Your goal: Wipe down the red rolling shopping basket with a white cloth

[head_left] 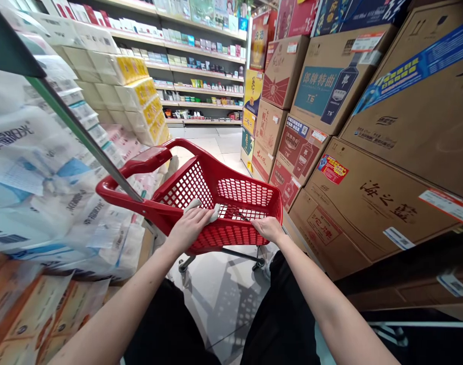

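Note:
A red plastic shopping cart stands before me, its basket open at the top with lattice walls. My left hand presses a crumpled whitish cloth on the near rim, fingers bent over it. Toward the basket's right end, my right hand is closed around the same rim. A thin dark item shows beside its fingertips, too small to name. The cart's red handle curves up on the left, with a metal pole crossing it.
Stacked cardboard cartons rise close on the right. On the left are piles of white plastic-wrapped packs and yellow-ended packs. Shelves of small goods line the back. Orange-and-cream packages lie at lower left, pale floor tiles below.

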### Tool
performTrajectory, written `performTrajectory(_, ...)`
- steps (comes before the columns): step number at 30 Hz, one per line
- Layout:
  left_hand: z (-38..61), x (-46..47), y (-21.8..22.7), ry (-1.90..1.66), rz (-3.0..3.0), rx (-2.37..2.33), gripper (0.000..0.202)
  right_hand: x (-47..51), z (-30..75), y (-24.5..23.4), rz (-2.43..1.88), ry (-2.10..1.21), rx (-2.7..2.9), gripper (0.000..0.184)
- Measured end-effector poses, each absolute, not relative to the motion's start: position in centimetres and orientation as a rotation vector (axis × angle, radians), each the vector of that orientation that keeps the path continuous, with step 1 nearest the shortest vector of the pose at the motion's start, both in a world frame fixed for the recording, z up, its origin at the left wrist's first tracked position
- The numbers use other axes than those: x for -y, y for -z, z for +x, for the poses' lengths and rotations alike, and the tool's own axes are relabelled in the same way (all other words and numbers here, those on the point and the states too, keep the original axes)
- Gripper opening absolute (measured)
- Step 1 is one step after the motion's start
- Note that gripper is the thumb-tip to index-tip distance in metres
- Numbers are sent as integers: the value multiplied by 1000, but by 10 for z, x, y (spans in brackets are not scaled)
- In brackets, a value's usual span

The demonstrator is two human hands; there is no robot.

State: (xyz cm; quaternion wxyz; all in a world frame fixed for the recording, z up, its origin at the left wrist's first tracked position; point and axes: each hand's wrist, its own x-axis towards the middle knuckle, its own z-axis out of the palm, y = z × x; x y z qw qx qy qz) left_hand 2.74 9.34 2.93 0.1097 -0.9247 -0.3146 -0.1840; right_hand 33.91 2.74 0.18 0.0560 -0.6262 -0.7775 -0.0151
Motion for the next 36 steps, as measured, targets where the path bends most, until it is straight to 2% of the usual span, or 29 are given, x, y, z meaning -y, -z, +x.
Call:
performTrajectory(5, 47, -86, -18, 601, -2630, 1055, 47, -31, 334, -4, -1921, -11, 2338, 57)
performTrajectory(14, 122, -69, -6, 560, -2767, 870, 42, -32, 332, -3, -1947, 28, 2298, 55)
performTrajectory(24, 63, -84, -31, 579, -2707, 978, 41, -35, 346, -3, -1989, 46, 2346, 58)
performTrajectory(30, 77, -76, -27, 608, -2649, 1112, 36, -41, 346, -5, -2078, 19, 2342, 60)
performTrajectory(36, 83, -81, -34, 632, -2786, 1011, 34, -43, 357, -9, -2181, 13, 2288, 57)
